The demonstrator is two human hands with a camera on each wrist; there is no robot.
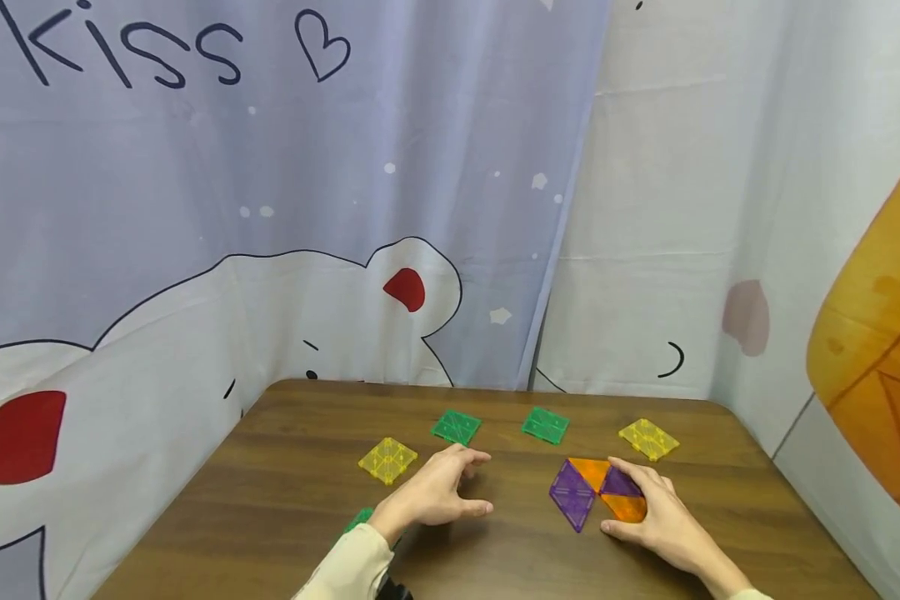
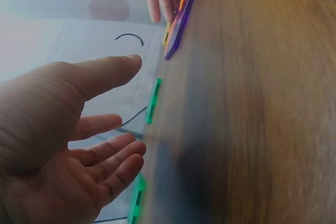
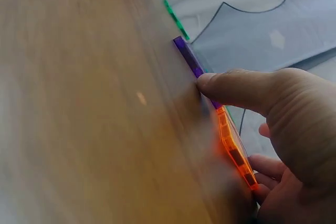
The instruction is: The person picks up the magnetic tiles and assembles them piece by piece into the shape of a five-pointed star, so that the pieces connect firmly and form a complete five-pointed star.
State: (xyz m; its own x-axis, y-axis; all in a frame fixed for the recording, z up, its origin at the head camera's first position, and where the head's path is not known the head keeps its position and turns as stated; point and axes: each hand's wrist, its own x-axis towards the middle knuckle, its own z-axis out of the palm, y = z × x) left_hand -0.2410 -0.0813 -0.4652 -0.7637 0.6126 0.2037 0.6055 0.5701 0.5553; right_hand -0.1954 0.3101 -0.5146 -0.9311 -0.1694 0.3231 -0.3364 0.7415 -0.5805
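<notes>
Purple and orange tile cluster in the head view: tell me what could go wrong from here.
The right hand has its thumb and fingers at the edge of the purple and orange tile cluster, so an uneven push might shift it or split its joins. The left arm partly hides a green tile and could brush it out of place.

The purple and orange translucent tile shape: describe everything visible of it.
The purple and orange translucent tile shape looks like thin plastic. Triangular sections fan around a shared point: purple at left, then orange, purple and orange clockwise, with a gap facing the person. It seems to lie flat on the brown wood-grain table, right of centre. The bare right hand holds its right side between thumb and fingers, partly hiding it.
</notes>
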